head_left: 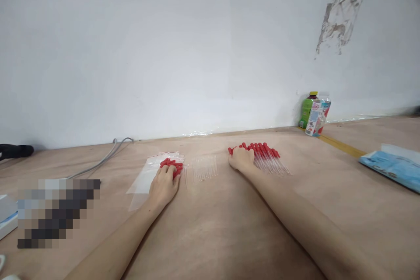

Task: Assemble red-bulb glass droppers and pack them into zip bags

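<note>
My left hand point(163, 186) reaches out over a clear plastic bag point(144, 177), its fingers curled on a small heap of red rubber bulbs point(173, 165). My right hand point(241, 158) lies farther right with its fingers closed over a row of finished droppers point(266, 156), glass tubes with red bulbs on top. Between the two hands lies a row of bare glass tubes point(204, 168) on the brown table point(213, 227).
Two drink bottles point(314, 116) stand against the white wall at the back right. A blue packet point(393, 165) lies at the right edge. A grey cable point(101, 159) runs along the back left, with a white box point(7, 216) at the left edge.
</note>
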`<state>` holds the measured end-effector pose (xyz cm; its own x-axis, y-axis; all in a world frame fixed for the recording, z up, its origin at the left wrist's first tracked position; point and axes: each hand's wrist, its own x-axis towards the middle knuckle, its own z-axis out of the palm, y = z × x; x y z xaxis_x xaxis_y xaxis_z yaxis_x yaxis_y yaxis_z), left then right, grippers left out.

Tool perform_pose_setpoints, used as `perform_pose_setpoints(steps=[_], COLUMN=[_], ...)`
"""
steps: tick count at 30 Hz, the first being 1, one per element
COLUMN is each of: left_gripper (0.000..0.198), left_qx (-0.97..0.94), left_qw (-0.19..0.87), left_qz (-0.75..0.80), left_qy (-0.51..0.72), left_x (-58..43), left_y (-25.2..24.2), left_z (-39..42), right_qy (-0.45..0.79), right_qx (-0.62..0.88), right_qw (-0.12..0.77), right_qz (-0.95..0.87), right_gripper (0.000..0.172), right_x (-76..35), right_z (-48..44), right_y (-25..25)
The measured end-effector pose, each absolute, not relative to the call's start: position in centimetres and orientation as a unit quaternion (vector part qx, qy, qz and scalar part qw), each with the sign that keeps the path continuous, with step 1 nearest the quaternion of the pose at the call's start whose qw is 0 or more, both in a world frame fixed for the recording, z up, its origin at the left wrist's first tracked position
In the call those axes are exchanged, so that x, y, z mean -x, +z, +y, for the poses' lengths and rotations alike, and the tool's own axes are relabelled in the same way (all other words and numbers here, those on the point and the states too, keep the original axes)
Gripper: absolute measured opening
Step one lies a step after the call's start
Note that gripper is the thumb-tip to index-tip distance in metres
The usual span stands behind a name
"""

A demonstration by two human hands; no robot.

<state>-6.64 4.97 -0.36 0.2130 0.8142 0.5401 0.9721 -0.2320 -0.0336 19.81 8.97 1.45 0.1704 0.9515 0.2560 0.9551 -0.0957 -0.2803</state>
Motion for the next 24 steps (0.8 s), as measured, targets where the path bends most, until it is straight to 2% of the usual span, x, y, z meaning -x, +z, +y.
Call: perform_pose_setpoints(steps=[5,13,20,24], left_gripper=[0.016,0.021,0.018,0.018], left_qx=[0.756,0.735,0.734,0.749], left_qw=[0.206,0.212,0.160,0.137], left_qz=[-0.591,-0.618,-0.633,-0.603], left_qy=[-0.192,-0.181,-0.187,-0.236], left_x=[6.5,6.6,6.7,7.0], left_y=[-0.3,-0.3,-0.3,-0.4], left_z=[5.1,5.1,5.1,5.3], right_qy=[-0.022,0.053,0.088,0.064], right_qx=[0.712,0.730,0.730,0.701], right_qw=[0.190,0.170,0.171,0.213], right_qz=[-0.676,-0.660,-0.656,-0.677], right_gripper=[0.028,0.025,0.019,0.023], right_x=[-17.9,-14.3,-13.9,-14.6], right_z=[8.4,8.9,9.3,7.7], right_y=[1.3,1.0,0.8,1.1])
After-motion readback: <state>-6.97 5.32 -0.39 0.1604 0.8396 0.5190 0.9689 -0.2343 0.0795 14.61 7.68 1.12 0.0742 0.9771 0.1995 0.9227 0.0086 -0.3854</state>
